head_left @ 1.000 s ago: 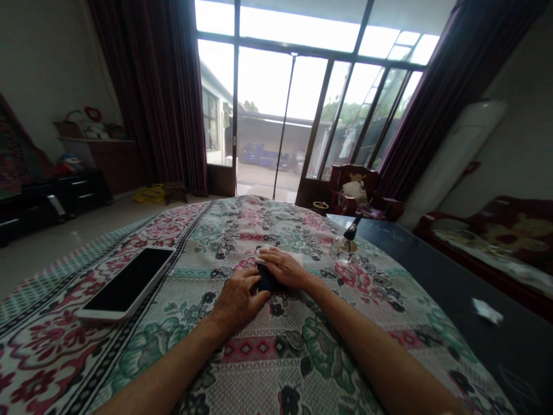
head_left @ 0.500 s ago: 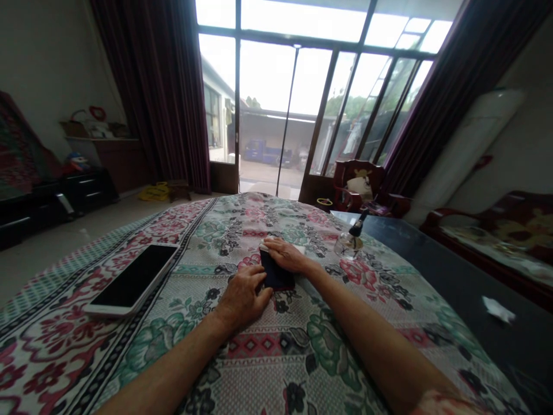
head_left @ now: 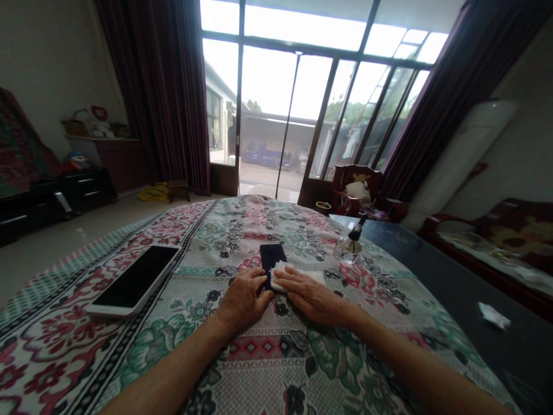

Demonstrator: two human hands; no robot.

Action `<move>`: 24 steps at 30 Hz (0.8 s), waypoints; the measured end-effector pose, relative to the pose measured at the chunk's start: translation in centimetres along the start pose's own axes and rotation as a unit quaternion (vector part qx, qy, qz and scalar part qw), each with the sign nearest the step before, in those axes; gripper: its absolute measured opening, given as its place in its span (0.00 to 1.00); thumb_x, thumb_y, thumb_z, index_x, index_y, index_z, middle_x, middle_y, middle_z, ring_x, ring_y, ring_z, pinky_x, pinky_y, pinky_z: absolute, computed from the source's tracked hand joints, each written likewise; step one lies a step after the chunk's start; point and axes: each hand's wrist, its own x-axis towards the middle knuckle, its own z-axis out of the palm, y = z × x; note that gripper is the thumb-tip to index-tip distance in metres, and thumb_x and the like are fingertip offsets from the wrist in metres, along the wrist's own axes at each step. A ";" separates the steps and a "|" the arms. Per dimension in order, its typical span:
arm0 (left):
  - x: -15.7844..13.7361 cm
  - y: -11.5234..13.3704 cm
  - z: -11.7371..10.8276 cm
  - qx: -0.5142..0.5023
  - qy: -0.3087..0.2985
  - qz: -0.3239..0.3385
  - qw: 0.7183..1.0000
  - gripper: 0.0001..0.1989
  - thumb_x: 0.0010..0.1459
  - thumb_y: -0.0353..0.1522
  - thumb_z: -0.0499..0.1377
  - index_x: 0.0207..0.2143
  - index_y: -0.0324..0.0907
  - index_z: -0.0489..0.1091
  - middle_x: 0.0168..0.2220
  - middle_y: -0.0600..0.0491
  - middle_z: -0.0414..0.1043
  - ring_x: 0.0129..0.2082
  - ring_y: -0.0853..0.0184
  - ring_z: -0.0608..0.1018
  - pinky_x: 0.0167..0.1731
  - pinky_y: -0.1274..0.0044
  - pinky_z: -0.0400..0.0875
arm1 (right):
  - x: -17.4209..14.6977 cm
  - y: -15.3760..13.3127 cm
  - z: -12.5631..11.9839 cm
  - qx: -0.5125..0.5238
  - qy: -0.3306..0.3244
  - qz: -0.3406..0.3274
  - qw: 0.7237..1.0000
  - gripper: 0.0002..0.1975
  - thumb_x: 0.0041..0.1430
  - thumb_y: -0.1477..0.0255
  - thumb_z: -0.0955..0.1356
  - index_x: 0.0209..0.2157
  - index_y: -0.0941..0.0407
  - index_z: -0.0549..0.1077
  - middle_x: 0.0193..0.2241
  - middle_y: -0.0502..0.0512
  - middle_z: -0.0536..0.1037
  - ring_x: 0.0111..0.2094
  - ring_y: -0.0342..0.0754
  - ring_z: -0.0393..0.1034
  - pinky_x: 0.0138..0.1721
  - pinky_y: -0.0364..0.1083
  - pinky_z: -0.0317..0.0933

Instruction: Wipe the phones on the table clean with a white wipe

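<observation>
A dark, flat, phone-shaped object (head_left: 273, 254) lies on the flowered tablecloth (head_left: 242, 369), its lower right part covered. My left hand (head_left: 242, 293) rests at its left edge, fingertips along the side and thumb by the bottom corner, gripping it. Pressed down on its surface is a folded white tissue (head_left: 279, 268), under the fingers of my right hand (head_left: 309, 292). Part of the tissue also shows beyond the knuckles, to the right. To the left lies a larger white-framed phone (head_left: 135, 281), black screen up.
A clear glass bottle (head_left: 347, 249) with a black top stands right of my hands. A crumpled white tissue (head_left: 493, 315) lies on the dark table (head_left: 458, 282) at the right. Beyond the table are a wooden chair (head_left: 341, 183) and glass doors (head_left: 276, 127).
My right hand has slid down and toward me along the dark object with the tissue, uncovering its top end. My left hand stays at its edge.
</observation>
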 end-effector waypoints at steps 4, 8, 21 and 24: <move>0.0 0.0 0.1 -0.001 -0.002 -0.001 1.000 0.13 0.53 0.30 0.61 0.42 0.36 0.76 0.47 0.42 0.74 0.48 0.56 0.75 0.52 0.64 0.69 | 0.0 0.4 -0.2 0.006 0.000 0.003 1.000 0.21 0.68 0.71 0.56 0.60 0.50 0.62 0.63 0.53 0.60 0.65 0.50 0.49 0.64 0.58 0.48; 0.1 0.1 0.0 -0.010 -0.002 0.002 1.000 0.12 0.53 0.30 0.60 0.41 0.38 0.77 0.46 0.44 0.75 0.47 0.57 0.75 0.52 0.64 0.69 | 2.9 2.4 0.0 -0.013 0.019 -0.017 1.000 0.20 0.67 0.74 0.57 0.58 0.53 0.65 0.61 0.57 0.64 0.63 0.51 0.55 0.63 0.58 0.49; 0.2 0.2 -0.3 -0.016 -0.002 0.011 1.000 0.09 0.55 0.31 0.59 0.38 0.40 0.76 0.46 0.45 0.75 0.46 0.57 0.75 0.50 0.63 0.70 | 10.5 6.8 1.1 -0.067 0.043 0.040 0.996 0.20 0.64 0.77 0.58 0.55 0.57 0.68 0.58 0.59 0.68 0.60 0.51 0.58 0.61 0.54 0.54; 0.1 0.2 -0.3 -0.011 0.000 0.013 1.000 0.09 0.55 0.31 0.60 0.38 0.40 0.76 0.46 0.45 0.75 0.47 0.57 0.75 0.50 0.63 0.69 | 10.3 6.9 1.1 -0.068 0.044 0.038 0.996 0.20 0.65 0.77 0.58 0.55 0.55 0.67 0.58 0.57 0.68 0.60 0.51 0.58 0.61 0.55 0.53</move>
